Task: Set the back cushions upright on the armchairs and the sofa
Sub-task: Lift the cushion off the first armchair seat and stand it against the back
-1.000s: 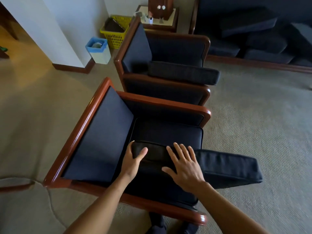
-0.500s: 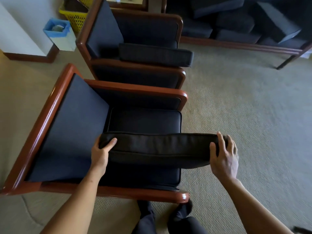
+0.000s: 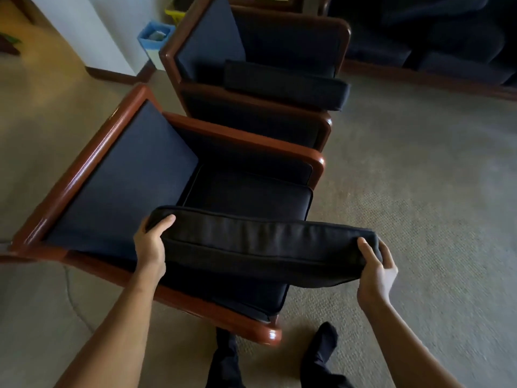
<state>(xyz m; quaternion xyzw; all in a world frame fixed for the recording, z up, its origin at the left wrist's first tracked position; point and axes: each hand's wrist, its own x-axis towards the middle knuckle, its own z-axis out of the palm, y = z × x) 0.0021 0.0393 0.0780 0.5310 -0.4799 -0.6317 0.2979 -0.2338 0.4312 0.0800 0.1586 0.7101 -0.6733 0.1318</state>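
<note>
A dark back cushion (image 3: 263, 245) is held on edge above the seat of the near armchair (image 3: 84, 175), its right end sticking out past the seat front. My left hand (image 3: 149, 242) grips its left end and my right hand (image 3: 376, 273) grips its right end. The second armchair (image 3: 338, 32) stands just behind, with its own back cushion (image 3: 285, 85) lying flat on the seat and overhanging the front. The dark sofa (image 3: 436, 63) is at the top right, its cushions hard to make out in the shadow.
A blue-rimmed white bin (image 3: 154, 40) and a yellow basket (image 3: 174, 12) sit by the white wall (image 3: 92, 29) at the top left. Beige carpet (image 3: 419, 177) spreads to the right. My feet in dark socks (image 3: 321, 351) stand beside the near armchair's arm.
Both hands went from resting on the flat cushion to gripping its two ends. The cushion has been raised onto its edge over the seat, and the view has shifted closer.
</note>
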